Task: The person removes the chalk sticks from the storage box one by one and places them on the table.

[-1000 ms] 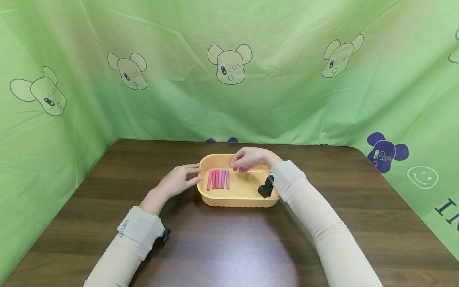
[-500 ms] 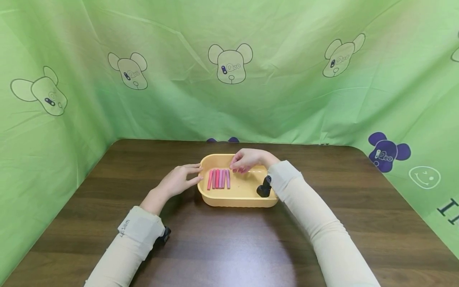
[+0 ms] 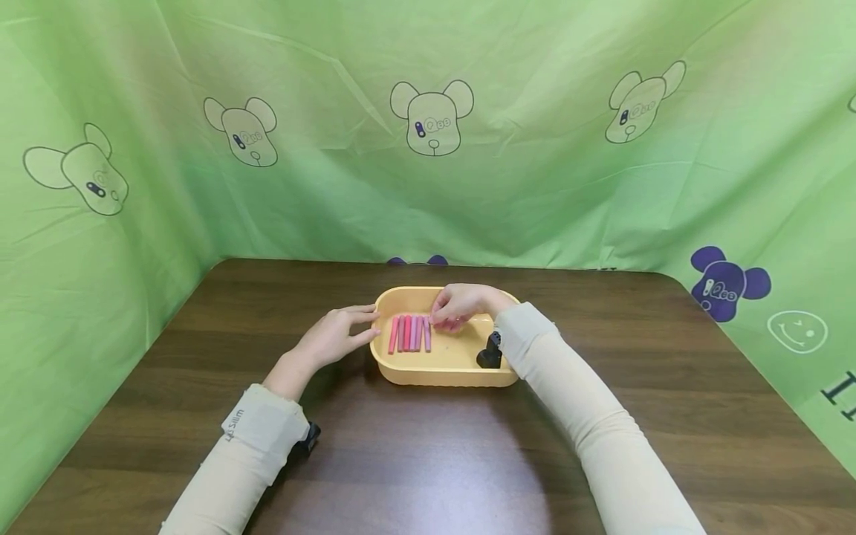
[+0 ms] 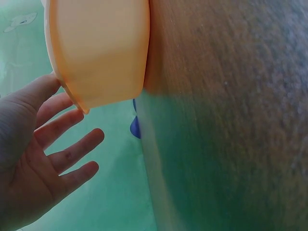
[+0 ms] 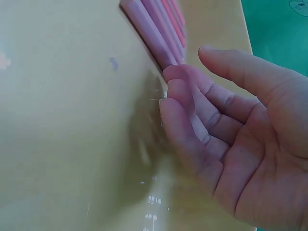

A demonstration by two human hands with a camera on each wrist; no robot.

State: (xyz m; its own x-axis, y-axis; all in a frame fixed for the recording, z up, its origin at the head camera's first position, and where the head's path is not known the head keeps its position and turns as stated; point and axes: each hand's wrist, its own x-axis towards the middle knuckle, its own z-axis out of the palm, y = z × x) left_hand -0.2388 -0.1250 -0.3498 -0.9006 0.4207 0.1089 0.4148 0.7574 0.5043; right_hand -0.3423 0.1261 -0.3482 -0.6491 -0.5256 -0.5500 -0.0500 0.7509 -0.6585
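A row of several pink and purple sticks (image 3: 411,334), which look like chalk, lies side by side in the left half of a yellow plastic tub (image 3: 448,377). My right hand (image 3: 461,305) reaches into the tub from the right. In the right wrist view its index fingertip meets the end of the outermost purple stick (image 5: 149,36), while the thumb stays apart and the other fingers bend loosely. My left hand (image 3: 331,338) is at the tub's left end, fingers spread. From the left wrist view, its thumb and some fingertips touch the rim (image 4: 62,86); the remaining fingers extend free.
The tub stands toward the far side of a brown wooden table (image 3: 401,461). A green curtain (image 3: 321,200) printed with cartoon heads hangs behind and along both sides. A black wrist camera (image 3: 490,353) on the right arm covers part of the tub's inside.
My right hand has come down and slightly nearer to the outermost purple stick. My left hand keeps its place at the rim, and the row of sticks looks the same.
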